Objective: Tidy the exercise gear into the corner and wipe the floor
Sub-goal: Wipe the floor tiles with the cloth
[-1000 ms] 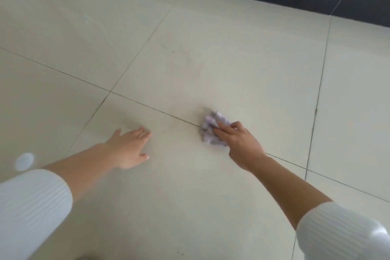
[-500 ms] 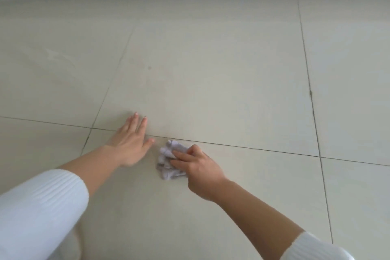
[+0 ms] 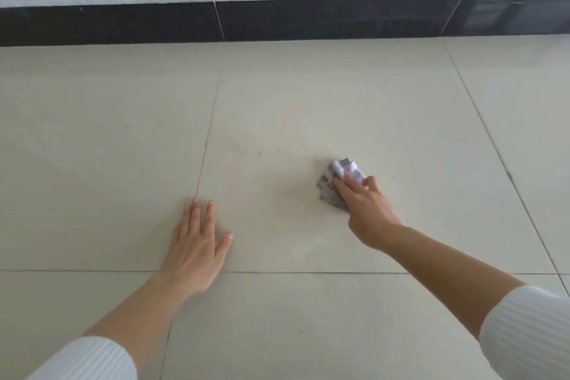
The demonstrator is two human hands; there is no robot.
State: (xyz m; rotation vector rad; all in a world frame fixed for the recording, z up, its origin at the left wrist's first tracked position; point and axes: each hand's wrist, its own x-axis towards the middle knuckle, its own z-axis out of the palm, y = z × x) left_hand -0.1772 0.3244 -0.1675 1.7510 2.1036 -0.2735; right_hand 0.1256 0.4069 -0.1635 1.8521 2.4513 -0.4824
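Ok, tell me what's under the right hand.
Under the right hand is a crumpled greyish cloth, held down on the beige floor tile. Its far end sticks out past the fingers; the part beneath the palm, and the tile under it, are covered.

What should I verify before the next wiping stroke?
1. Grip: right hand holds the crumpled cloth down on the floor tile: ok.
2. Brace: left hand lies flat on the same tile, fingers straight, apart from the cloth: ok.
3. Faint smudge to the left of the cloth and a little farther off, not wiped: not ok.
4. Path from cloth to smudge is bare tile: ok.
5. Underside of the cloth, clean or dirty: cannot tell.
6. Exercise gear in the corner: none in view, cannot tell.
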